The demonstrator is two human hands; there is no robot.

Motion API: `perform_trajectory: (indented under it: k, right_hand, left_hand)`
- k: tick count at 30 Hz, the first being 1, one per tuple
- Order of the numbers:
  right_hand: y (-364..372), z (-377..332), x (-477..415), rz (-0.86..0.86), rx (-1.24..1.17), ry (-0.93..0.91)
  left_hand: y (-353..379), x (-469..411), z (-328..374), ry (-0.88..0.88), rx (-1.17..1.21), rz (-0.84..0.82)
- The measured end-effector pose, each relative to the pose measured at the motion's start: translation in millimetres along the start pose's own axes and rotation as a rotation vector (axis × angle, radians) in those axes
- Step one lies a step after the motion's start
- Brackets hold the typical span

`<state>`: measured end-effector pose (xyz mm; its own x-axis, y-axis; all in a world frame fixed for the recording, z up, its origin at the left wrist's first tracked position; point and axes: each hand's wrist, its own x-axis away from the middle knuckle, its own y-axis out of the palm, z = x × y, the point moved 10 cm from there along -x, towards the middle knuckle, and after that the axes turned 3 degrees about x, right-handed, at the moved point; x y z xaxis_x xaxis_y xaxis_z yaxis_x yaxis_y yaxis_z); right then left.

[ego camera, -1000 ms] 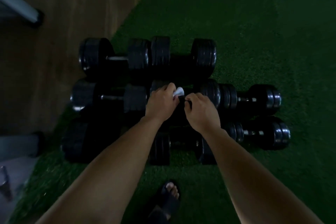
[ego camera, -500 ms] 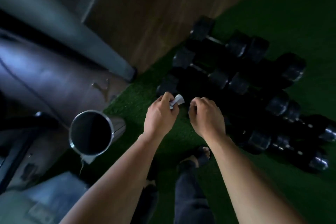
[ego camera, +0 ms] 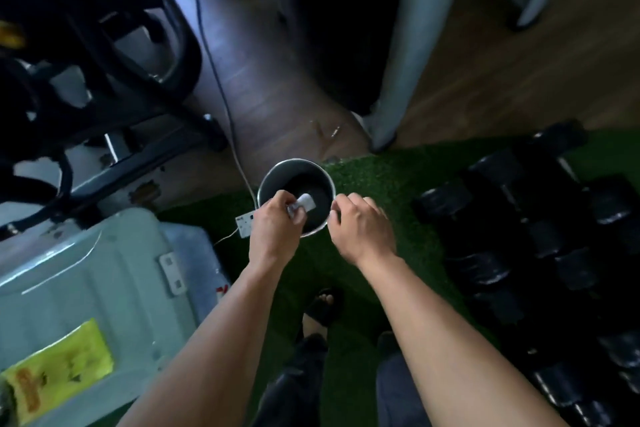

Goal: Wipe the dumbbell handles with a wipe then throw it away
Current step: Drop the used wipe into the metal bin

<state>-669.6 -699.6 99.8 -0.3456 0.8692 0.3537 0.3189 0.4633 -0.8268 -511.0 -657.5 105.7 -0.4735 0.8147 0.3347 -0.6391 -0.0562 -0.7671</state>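
Observation:
My left hand (ego camera: 275,224) pinches a small crumpled white wipe (ego camera: 304,203) and holds it over the open mouth of a round metal bin (ego camera: 273,177) with a dark inside. Beside the bin's right rim hovers my right hand (ego camera: 362,227), fingers loosely curled and holding nothing. A cluster of black dumbbells (ego camera: 526,218) lies on the green turf mat (ego camera: 374,177) to the right, away from both hands.
A pale plastic storage box (ego camera: 86,288) with a yellow packet (ego camera: 52,381) on it sits at the lower left. A white plug block (ego camera: 246,220) and cable lie beside the bin. Dark exercise equipment (ego camera: 86,45) stands at upper left, a grey furniture leg (ego camera: 398,80) behind the bin. My feet are below.
The view has swung left from the dumbbells to the bin. Both hands left the dumbbell handle, and my left hand carried the wipe over the bin's mouth.

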Motion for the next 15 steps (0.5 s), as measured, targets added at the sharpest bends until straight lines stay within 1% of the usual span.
perform_trajectory:
  k: [3, 7, 11, 15]
  right_hand:
    - [26.3, -30.0, -21.0, -0.057, 0.057, -0.031]
    - [53.8, -53.4, -41.6, -0.081, 0.13, -0.056]
    - [73.5, -61.1, -52.9, -0.082, 0.174, -0.056]
    - [83.3, -59.8, -59.9, -0.088, 0.187, -0.039]
  left_hand:
    - [-6.6, -20.4, -37.3, -0.068, 0.025, 0.002]
    - [2.1, -47.9, -76.6, -0.123, 0.025, -0.033]
    - [13.4, -69.4, -99.8, -0.127, 0.034, -0.047]
    - [16.6, -80.3, -109.0, -0.084, -0.016, -0.067]
